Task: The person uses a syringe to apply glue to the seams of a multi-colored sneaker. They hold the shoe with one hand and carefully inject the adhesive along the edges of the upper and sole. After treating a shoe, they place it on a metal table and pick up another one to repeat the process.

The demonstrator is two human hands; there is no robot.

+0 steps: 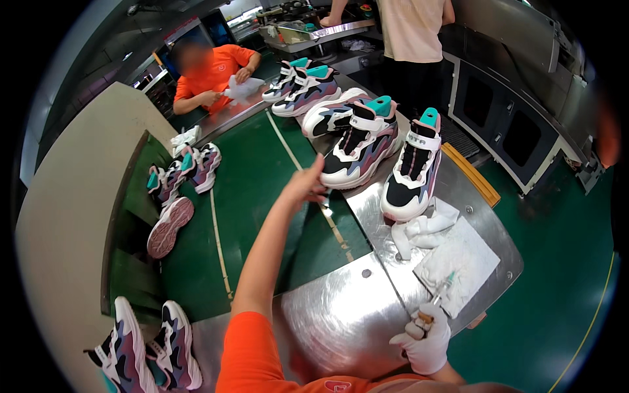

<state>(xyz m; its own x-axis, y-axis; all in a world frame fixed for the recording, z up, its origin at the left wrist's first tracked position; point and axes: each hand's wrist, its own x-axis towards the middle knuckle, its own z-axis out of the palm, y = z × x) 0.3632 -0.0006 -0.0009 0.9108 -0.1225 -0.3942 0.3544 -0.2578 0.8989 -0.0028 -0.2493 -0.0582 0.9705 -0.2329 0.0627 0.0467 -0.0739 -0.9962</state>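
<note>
My bare left hand (306, 183) reaches across the green conveyor belt, thumb raised and fingers apart, beside the toe of a white, black and purple sneaker (357, 150). Whether the fingertips touch the sole I cannot tell. In a white glove, my right hand (426, 337) is closed round a slim clear syringe (440, 292) with a green tip. The tip points at a crumpled white cloth (457, 268) on the metal table. Just beyond the cloth stands another sneaker (413, 167) with a teal tongue, next to a rolled white strip (426, 229).
More sneakers (304, 88) line the metal ledge farther back. Several others lie along the belt's left side (183, 173), with a pair (131, 347) at the lower left. A person in orange (216, 75) works across the belt; another person (413, 29) stands at the back.
</note>
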